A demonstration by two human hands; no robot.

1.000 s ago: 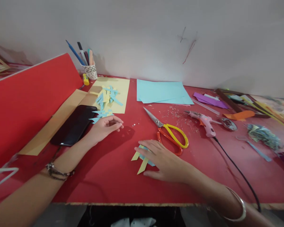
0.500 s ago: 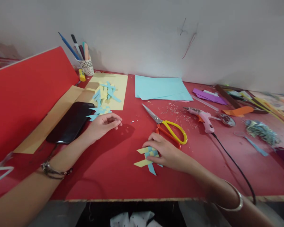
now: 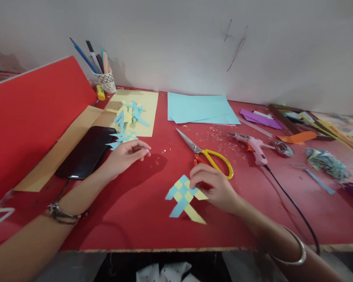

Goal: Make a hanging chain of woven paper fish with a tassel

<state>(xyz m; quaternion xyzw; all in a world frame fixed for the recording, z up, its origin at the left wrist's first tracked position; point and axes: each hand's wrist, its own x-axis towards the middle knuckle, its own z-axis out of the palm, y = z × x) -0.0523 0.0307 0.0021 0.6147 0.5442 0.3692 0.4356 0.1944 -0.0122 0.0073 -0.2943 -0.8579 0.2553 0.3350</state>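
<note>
right grip [image 3: 216, 188] (pinched) on woven paper [image 3: 184, 197]

We found no readable text, label, brand or number on anything across the tabletop [image 3: 141, 219] or the wall.

A woven piece [image 3: 183, 197] is being pinched at frame centre by the right hand [image 3: 216, 187], with scissors [image 3: 207, 156] lying just behind. The left hand [image 3: 126, 152] is resting left of centre, between a phone [image 3: 86, 152] and the scissors, before paper scraps [image 3: 128, 117].
</note>
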